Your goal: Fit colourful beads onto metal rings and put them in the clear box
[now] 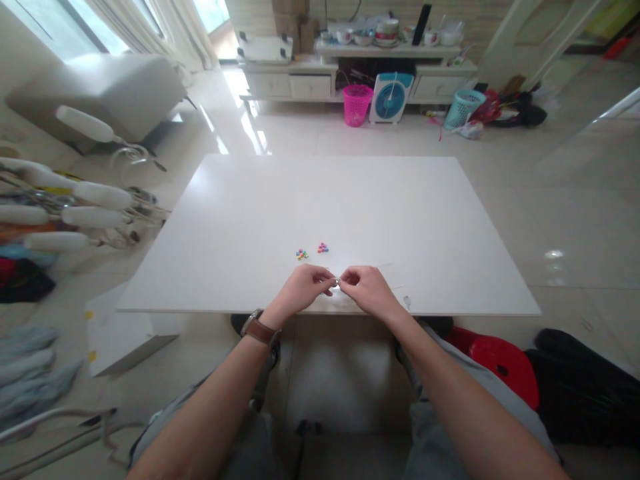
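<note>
Near the front edge of the white table (pixel 340 200), my left hand (pixel 311 281) and my right hand (pixel 364 283) meet, fingertips almost touching. Both are closed in a pinch on a small, pale, shiny piece (pixel 337 282) between them, too small to name. Just beyond my hands lie two little clusters of coloured beads: one mixed green, yellow and blue (pixel 302 254), the other mostly pink and red (pixel 323 247). To the right of my right hand are a thin whitish strand (pixel 398 287) and a small clear item (pixel 407 302). A brown-strapped watch (pixel 261 331) is on my left wrist.
A red stool (pixel 504 367) stands below the table at the right. White-padded metal frames (pixel 100 200) crowd the left side. Across the floor are a pink basket (pixel 357 105), a blue box fan (pixel 391 99) and a low cabinet (pixel 280 83).
</note>
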Motion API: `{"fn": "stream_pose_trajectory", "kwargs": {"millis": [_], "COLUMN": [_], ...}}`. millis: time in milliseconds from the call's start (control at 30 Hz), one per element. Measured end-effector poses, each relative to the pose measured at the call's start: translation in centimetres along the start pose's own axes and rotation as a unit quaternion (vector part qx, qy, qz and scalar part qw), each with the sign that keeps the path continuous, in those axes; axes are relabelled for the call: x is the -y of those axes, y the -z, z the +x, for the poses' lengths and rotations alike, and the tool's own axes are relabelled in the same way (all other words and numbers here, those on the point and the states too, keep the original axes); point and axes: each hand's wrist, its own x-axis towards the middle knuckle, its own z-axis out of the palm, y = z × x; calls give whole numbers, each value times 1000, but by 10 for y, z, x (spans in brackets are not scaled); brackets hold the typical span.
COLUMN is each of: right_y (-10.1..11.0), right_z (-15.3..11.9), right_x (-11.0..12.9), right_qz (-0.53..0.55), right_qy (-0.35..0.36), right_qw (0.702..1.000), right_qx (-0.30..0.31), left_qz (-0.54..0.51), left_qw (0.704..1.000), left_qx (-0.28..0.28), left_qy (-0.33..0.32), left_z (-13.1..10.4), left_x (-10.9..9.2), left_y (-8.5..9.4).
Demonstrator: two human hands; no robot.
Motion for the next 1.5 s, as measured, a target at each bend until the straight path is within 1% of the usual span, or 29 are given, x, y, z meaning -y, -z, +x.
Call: {"fn": "stream_pose_trajectory", "kwargs": {"millis": [67,133,267,367,533,633,733,833,1000,1167,1333,1500], "right_y": [2,6,17,20,6,-3,-8,-9,-11,-15,-15,-14], "right_z": [0,1,5,9,15,18,21,23,25,26,25,23], "right_x": [0,-2,-11,-21,-32,-35,-38,-40,-43,-43,-40,-35], "right_qz": [-19,-61,-185,-231,-270,-303,-329,-343,-343,-342,-339,-346], "right_qy": [-1,-9,-44,-60,-81,-82,-87,-92,-101,-108,-112,-108], "right_qw": [1000,998,982,971,958,947,937,929,926,924,924,923], "right_qx": [4,2,-1,22,55,67,85,103,126,132,139,128], "left_qz": [3,8,63,93,96,124,158,170,185,184,204,215], "left_qw": [1000,1000,996,993,992,988,982,980,976,976,973,971], "left_qx": [-1,-7,-53,-71,-80,-91,-99,-104,-113,-112,-108,-105], "left_qy": [4,11,30,33,33,29,25,27,29,31,27,29], "left_z": [0,0,2,2,-1,-5,-9,-13,-16,-18,-17,-17], "left_x": [-1,1,6,8,2,-1,-1,-1,-2,-4,-3,-4], "left_y": [-1,-3,0,4,11,14,19,24,28,28,27,26]}}
